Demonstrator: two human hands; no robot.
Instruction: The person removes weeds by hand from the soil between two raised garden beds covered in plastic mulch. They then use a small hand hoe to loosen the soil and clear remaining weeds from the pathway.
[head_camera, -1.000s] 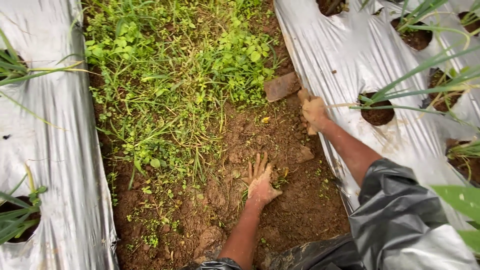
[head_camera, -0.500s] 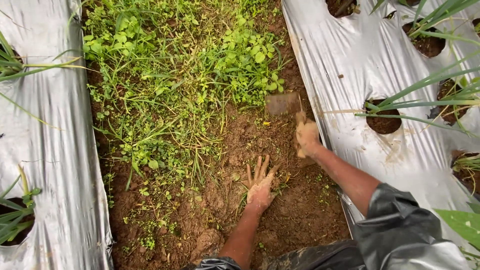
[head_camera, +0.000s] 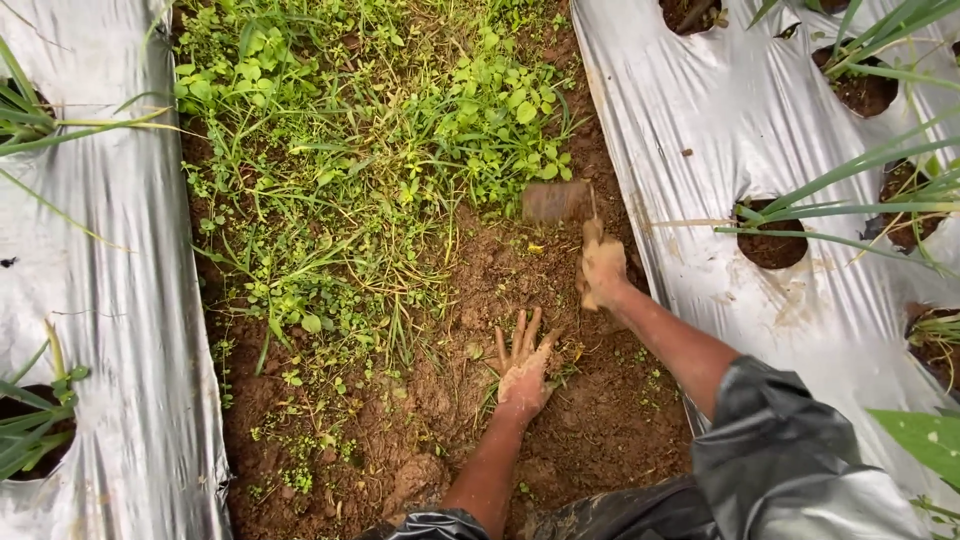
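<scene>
Silver plastic mulch (head_camera: 120, 330) flanks a furrow; the near soil (head_camera: 600, 420) is scraped bare, the weed patch (head_camera: 350, 170) ahead remains. Right hand (head_camera: 603, 272) grips a small hoe (head_camera: 556, 201) at the weeds' edge; left hand (head_camera: 523, 372) lies fingers spread on the soil.

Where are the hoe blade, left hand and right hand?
hoe blade (head_camera: 556, 201), head view, middle of the flat blade.
left hand (head_camera: 523, 371), head view, back of the hand, flat on the soil.
right hand (head_camera: 603, 268), head view, knuckles gripping the handle.

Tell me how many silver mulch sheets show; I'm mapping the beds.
2: left sheet along the left edge, right sheet along the right; others may lie outside the frame.
</scene>
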